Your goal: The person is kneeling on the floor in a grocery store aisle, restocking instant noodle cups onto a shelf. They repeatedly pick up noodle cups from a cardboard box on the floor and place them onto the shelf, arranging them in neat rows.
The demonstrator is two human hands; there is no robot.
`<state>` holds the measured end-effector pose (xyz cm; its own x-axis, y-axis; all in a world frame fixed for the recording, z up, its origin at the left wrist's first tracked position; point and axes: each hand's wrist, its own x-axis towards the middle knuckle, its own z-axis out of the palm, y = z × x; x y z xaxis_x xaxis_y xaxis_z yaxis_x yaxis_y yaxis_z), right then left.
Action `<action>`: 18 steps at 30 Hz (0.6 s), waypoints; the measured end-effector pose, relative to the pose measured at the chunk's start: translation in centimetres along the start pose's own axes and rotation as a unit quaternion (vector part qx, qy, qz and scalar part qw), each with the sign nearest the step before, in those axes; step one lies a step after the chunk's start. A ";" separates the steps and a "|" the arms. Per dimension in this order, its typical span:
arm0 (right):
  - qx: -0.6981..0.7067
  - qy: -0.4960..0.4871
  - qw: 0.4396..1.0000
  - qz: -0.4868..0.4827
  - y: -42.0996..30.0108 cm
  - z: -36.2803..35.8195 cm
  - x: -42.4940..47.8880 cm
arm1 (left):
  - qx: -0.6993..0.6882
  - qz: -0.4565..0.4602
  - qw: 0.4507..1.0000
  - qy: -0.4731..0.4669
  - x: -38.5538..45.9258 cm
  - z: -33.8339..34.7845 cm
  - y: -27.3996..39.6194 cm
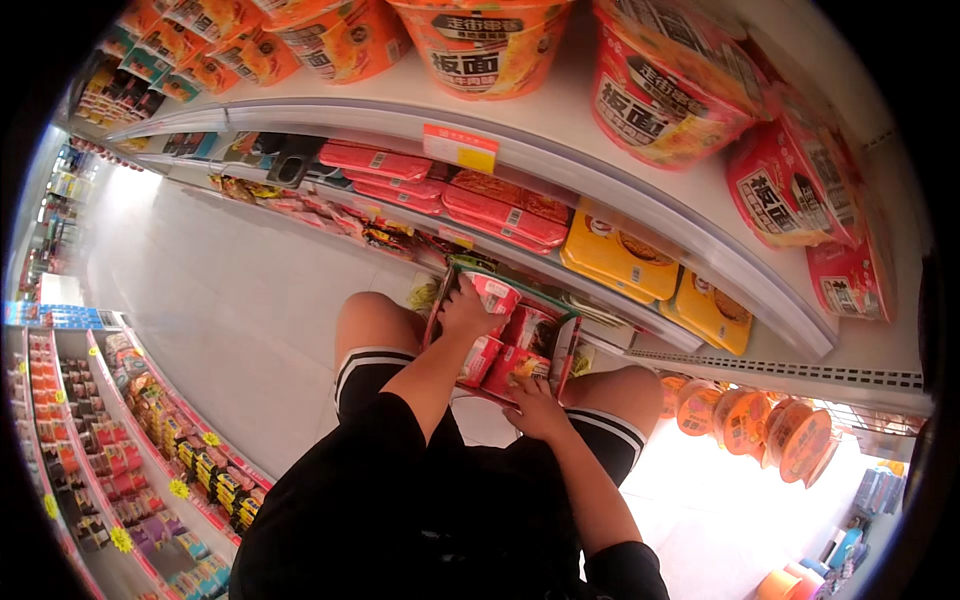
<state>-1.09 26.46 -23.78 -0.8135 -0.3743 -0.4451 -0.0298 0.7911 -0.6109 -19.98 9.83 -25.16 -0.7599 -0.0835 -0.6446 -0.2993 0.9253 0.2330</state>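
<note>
An open cardboard box [566,358] sits between my knees, in front of the shelves. Inside are several red instant-noodle containers. My left hand [469,311] reaches into the far left of the box. Its thumb and fingers are around a red and white noodle cup [496,292], whose upper part shows. Beside that cup lies a dark-printed red container [531,330]. A further red container [480,358] is partly covered by my left forearm. My right hand [536,409] rests with spread fingers on the near red noodle container [517,369], at the box's near right side.
Above the box, a shelf [360,112] holds orange noodle buckets [487,56] and red ones [667,94]. Lower shelves carry red trays [502,214] and yellow trays [619,251]. Round orange packs [742,420] hang at right. The tiled aisle floor [225,285] runs left, beside another stocked rack [127,480].
</note>
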 end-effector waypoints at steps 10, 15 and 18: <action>0.031 -0.025 0.999 0.005 1.2 1.8 -0.8 | 0.014 0.106 0.994 0.029 -1.1 0.1 0.1; -0.005 -0.041 0.999 0.019 -0.3 1.5 0.2 | -0.043 0.173 0.983 0.036 -4.6 -2.0 1.0; 0.117 0.050 0.992 0.015 0.7 1.5 1.7 | -0.183 0.247 0.951 0.021 -6.8 -4.4 -0.5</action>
<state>-1.62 25.61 -25.96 -0.8658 -0.2939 -0.4050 0.1207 0.6628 -0.7390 -17.24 8.29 -17.68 -0.8803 0.3055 -0.3630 -0.0754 0.6653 0.7428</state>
